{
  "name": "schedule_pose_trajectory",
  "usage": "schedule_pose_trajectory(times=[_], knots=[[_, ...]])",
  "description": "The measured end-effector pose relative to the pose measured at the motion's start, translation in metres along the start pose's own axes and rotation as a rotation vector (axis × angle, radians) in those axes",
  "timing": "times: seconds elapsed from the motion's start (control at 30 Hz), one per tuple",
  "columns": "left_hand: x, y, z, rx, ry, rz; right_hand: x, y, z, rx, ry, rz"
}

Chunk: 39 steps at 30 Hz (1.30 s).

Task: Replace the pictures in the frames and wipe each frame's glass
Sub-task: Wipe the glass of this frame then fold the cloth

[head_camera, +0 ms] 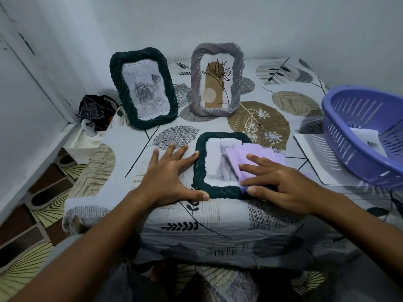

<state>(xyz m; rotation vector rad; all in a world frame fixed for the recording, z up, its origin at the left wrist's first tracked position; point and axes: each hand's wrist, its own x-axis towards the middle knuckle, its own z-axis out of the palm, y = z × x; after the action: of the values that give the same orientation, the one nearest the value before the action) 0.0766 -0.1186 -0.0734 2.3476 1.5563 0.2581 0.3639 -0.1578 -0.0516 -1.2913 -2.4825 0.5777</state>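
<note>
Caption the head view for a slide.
Right hand wipes lying frame with purple cloth; left hand steadies it.

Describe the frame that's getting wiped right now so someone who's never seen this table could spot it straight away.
Start at the table under the leaf-print cloth. Two frames stand upright at its back, a dark green one and a grey one. The one being wiped is the dark green frame with a cat picture, the only one lying flat, near the front edge, with the right hand pressing a lilac cloth on its glass.

We see two bare forearms and hands, left hand and right hand: no sleeves, rings, watch or gloves; short, unpainted fingernails.
</note>
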Motion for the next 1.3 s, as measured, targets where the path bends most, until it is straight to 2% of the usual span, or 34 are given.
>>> schedule_pose_trajectory(times=[0.4,0.63,0.73,0.83,0.9,1.03,1.13,1.2,1.3], knots=[[0.001,0.002,0.0,0.007,0.01,-0.001,0.024,-0.024,0.022,-0.103,-0.032,-0.029],[0.001,0.001,0.001,-0.004,0.01,0.003,0.003,0.003,0.006,-0.172,0.029,0.007],[0.001,0.002,0.001,0.006,0.007,0.001,0.023,-0.013,0.012,-0.254,-0.02,0.038],[0.0,0.001,0.0,0.016,0.011,0.001,0.033,-0.027,0.022,-0.229,-0.073,0.01],[-0.001,0.0,0.0,0.008,0.007,-0.001,0.026,-0.024,0.021,-0.215,-0.049,-0.001],[0.0,0.002,0.0,0.016,-0.004,-0.002,0.035,-0.018,0.015,-0.303,0.004,0.11],[0.0,0.0,0.001,0.016,0.006,0.004,0.041,-0.029,0.024,-0.274,-0.062,0.034],[0.0,0.0,0.001,0.013,0.003,0.003,0.034,-0.028,0.021,-0.219,-0.031,0.006],[0.001,0.0,0.001,0.011,-0.005,0.002,0.037,-0.019,0.012,-0.274,0.013,0.093]])
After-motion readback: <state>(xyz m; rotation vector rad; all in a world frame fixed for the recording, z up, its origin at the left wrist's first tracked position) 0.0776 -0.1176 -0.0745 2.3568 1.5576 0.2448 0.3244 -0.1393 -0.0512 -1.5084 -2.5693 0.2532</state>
